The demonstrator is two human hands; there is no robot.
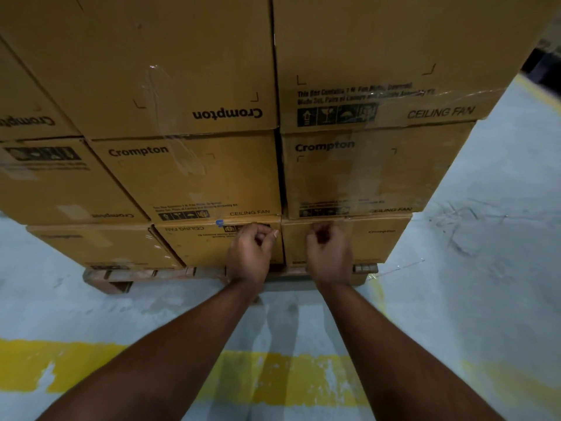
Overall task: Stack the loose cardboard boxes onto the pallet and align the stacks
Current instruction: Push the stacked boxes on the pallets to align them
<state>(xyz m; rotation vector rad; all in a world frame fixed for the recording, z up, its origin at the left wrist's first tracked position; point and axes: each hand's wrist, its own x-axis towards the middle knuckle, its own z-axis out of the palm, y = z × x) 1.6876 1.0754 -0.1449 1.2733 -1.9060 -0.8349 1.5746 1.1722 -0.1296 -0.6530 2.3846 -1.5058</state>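
Cardboard boxes point(188, 177) sit stacked in tiers on the wooden pallet point(121, 278), which rests on the grey floor point(485, 238). I've got my left hand point(250, 253) at the bottom-tier box point(194, 244), fingers curled, thumb and fingertips pinched together; what they grip I can't tell. My right hand point(329, 253), fingers curled too, is against the neighbouring bottom box point(373, 238). A yellow floor line point(273, 378) runs under my forearms.

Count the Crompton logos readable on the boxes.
6. Top row: far left, middle upside down. Middle row, low left. Bottom right box. Others may be hidden or blurred.
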